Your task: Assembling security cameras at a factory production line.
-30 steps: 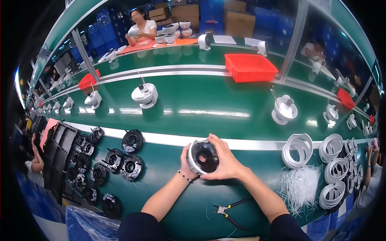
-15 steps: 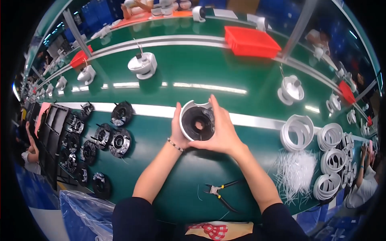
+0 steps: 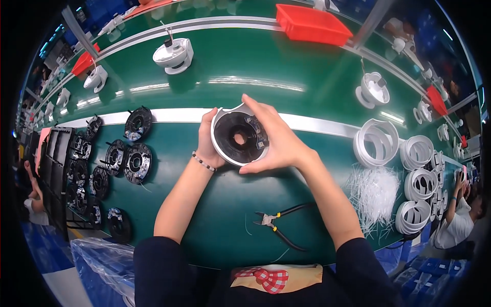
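Round white-rimmed housing with black disc insert [image 3: 239, 137] now lifted higher and tipped face-up toward the camera versus a second ago, so its inside shows for checking. Both hands clamped on it: left hand [image 3: 208, 140] on the left rim, right hand [image 3: 279, 138] wrapped round the right. It's above the green conveyor table [image 3: 215, 204]. Black disc parts [image 3: 134, 162] lie left, white ring shells [image 3: 377, 143] right, black-handled cutters [image 3: 279, 225] near, none blocking
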{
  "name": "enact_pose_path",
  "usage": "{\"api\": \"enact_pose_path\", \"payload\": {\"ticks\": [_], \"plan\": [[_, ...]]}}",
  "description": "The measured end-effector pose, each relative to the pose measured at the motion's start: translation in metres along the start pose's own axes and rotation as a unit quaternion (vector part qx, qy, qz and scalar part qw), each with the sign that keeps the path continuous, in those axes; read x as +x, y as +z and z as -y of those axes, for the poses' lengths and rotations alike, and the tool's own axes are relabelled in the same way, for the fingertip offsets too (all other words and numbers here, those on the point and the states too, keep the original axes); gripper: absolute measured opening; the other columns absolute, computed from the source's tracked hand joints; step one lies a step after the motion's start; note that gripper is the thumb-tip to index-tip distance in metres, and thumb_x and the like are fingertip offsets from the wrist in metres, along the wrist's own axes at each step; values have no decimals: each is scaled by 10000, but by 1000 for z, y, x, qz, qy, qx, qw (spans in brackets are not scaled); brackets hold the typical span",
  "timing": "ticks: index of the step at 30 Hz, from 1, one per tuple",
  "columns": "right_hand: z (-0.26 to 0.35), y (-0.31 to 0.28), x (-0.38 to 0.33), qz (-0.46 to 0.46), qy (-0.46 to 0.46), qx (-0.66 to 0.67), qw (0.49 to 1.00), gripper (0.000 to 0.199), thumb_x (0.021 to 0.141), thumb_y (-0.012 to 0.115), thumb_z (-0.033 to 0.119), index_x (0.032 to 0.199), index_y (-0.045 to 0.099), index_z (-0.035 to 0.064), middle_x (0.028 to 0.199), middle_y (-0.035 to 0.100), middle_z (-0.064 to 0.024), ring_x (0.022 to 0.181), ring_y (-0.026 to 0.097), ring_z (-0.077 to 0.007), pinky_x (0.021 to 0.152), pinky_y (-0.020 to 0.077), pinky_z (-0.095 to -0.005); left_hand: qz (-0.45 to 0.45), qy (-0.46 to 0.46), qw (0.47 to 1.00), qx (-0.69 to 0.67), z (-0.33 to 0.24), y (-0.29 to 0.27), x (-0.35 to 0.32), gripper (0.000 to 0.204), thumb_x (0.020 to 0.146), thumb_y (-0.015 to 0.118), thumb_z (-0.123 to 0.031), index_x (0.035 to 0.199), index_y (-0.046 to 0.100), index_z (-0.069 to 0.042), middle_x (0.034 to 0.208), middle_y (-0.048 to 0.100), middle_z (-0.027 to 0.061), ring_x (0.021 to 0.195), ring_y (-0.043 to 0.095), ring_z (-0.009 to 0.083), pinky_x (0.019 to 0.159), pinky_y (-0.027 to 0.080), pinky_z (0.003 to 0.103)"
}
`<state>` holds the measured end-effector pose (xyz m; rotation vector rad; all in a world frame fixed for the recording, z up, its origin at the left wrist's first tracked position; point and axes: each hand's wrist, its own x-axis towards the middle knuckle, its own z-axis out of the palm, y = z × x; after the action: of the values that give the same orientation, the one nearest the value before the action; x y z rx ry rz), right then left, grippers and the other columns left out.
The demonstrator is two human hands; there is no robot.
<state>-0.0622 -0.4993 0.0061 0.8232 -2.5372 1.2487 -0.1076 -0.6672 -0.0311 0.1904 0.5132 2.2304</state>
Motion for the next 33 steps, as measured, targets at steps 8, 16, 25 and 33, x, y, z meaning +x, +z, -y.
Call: {"api": "enact_pose_path", "payload": {"ticks": [8,16,25,33], "plan": [[-10,41,-26,-182,59,-29,981,1208,408,810,402,1333,150,-6,1290,314,-212,1161,336,-352,969,286,-407,-85,54,995,-8,18,11,1,553,784,418,-425,1148,467,-12,1115,525,162,989,535,279,872,438,401],[-30,17,-33,-216,173,-22,961,1262,437,788,504,1295,94,-110,1252,299,-301,1134,329,-417,967,291,-429,-118,64,988,74,31,10,53,488,782,384,-385,1073,527,-20,1029,581,138,938,563,266,856,448,375],[-43,-21,-57,-256,181,-118,942,1187,429,806,442,1304,162,-35,1332,215,-217,1187,258,-393,988,272,-436,-106,12,935,339,42,46,99,233,857,482,-152,1009,538,17,958,592,93,847,588,161,741,489,273],[-63,-27,-61,-477,104,189,852,438,849,514,258,1201,393,28,996,526,-85,917,505,-145,806,401,-251,-88,122,931,332,65,50,78,318,852,500,-200,1063,515,38,1001,579,96,913,550,154,805,428,265]]}}
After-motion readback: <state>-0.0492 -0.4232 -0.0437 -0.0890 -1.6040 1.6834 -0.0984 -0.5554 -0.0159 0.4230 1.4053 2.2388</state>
